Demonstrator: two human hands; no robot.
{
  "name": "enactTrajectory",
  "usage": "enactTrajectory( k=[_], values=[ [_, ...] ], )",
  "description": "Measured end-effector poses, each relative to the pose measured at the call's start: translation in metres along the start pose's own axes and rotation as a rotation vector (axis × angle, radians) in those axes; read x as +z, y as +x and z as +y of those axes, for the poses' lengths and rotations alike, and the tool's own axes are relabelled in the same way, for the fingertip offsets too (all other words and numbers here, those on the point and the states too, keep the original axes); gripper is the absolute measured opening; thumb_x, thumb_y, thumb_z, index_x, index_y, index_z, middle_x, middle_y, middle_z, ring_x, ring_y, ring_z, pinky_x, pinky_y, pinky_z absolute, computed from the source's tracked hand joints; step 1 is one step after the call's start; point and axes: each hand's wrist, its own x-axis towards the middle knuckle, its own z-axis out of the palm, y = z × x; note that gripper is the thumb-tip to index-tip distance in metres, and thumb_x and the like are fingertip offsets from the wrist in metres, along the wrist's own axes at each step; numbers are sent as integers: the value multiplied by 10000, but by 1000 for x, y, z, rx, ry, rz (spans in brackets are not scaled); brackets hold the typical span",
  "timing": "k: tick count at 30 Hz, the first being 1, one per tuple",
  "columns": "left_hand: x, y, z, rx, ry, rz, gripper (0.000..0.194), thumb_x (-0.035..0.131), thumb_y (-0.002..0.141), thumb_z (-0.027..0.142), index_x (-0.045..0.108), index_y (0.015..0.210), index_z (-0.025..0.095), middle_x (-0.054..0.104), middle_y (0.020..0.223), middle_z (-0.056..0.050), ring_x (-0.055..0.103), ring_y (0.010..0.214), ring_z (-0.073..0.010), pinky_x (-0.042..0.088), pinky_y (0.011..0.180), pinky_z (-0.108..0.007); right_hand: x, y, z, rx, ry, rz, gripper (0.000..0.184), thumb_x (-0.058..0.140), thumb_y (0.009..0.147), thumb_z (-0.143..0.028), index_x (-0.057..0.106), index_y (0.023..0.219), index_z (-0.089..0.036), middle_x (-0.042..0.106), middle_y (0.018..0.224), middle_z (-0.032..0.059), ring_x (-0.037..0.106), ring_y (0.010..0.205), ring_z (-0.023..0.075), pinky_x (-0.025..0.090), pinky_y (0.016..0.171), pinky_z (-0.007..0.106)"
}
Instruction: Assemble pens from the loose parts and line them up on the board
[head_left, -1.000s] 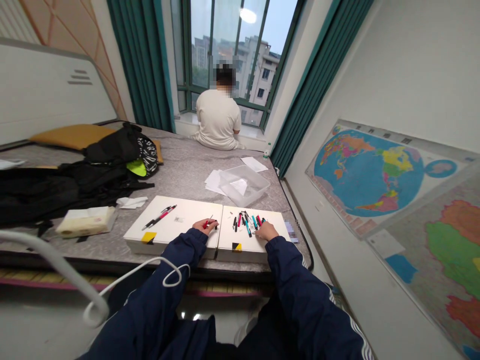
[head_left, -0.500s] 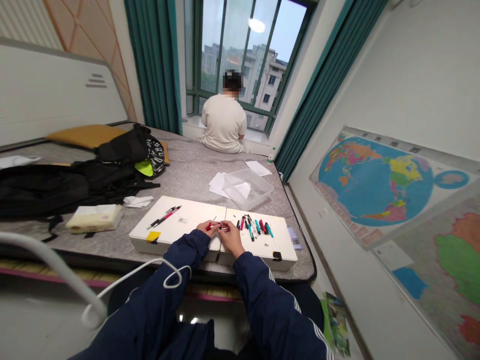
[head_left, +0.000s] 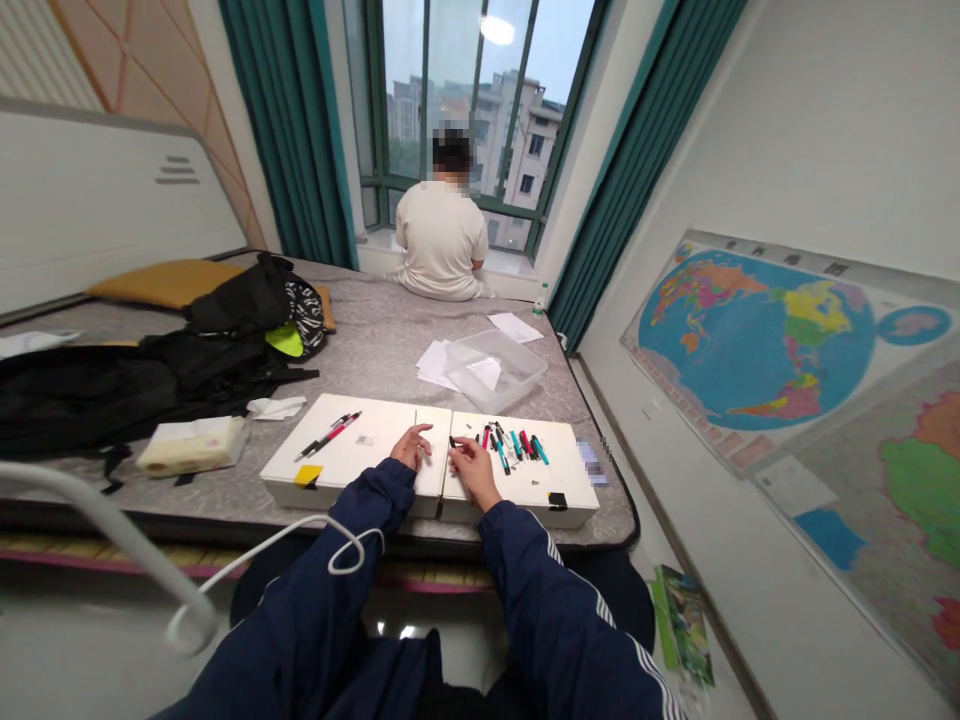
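Two white boxes lie side by side on a grey mattress, and my hands rest over the seam between them. My left hand (head_left: 412, 447) lies on the left white box (head_left: 352, 440), fingers spread, with a thin dark line rising from them, too small to identify. My right hand (head_left: 469, 462) reaches over the right white box (head_left: 525, 495), its fingertips at a small black pen part (head_left: 453, 441). Several coloured pens (head_left: 510, 446) lie in a row just beyond those fingers. A red and black pen (head_left: 328, 436) lies on the left box, apart from both hands.
A clear plastic tub (head_left: 493, 370) and loose white papers (head_left: 433, 362) stand beyond the boxes. A seated person (head_left: 440, 240) faces the window. Black bags (head_left: 90, 395) and a tissue pack (head_left: 193, 447) lie left; a white cable (head_left: 277, 540) crosses my left sleeve.
My right hand moved left from the pens to meet my left hand, then parted slightly. The red item at my left fingers no longer shows. The view shifted slightly.
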Motion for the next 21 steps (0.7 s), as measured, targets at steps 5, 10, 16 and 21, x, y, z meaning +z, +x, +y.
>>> enactTrajectory(
  k=[5, 10, 16, 21],
  values=[
    [3, -5, 4, 29, 175, 10, 517, 392, 819, 603, 610, 950, 153, 498, 539, 36, 332, 355, -71, 258, 368, -209, -5, 1, -3, -9, 17, 94, 354, 655, 693, -366, 649, 964, -139, 585, 684, -1, 519, 522, 84, 467, 501, 219],
    [-4, -7, 18, 136, 576, -43, 389, 451, 820, 525, 663, 877, 205, 552, 568, 22, 497, 516, -130, 378, 522, -237, -7, 0, -6, -28, 52, 156, 323, 662, 686, -377, 652, 895, -131, 528, 585, -32, 451, 454, 71, 371, 410, 187],
    [-33, -1, 27, 340, 1034, -156, 323, 463, 828, 438, 661, 719, 207, 592, 604, -33, 532, 628, -187, 380, 619, -286, -8, 1, -4, -16, 68, 143, 321, 675, 670, -390, 676, 882, -149, 593, 684, 4, 483, 503, 78, 411, 454, 202],
    [-39, -5, 24, 389, 1133, -162, 282, 501, 808, 406, 647, 676, 204, 574, 583, -42, 505, 624, -195, 342, 627, -295, -8, 0, -2, -22, 41, 89, 327, 681, 671, -389, 686, 888, -144, 607, 704, 16, 511, 549, 91, 435, 494, 209]
  ],
)
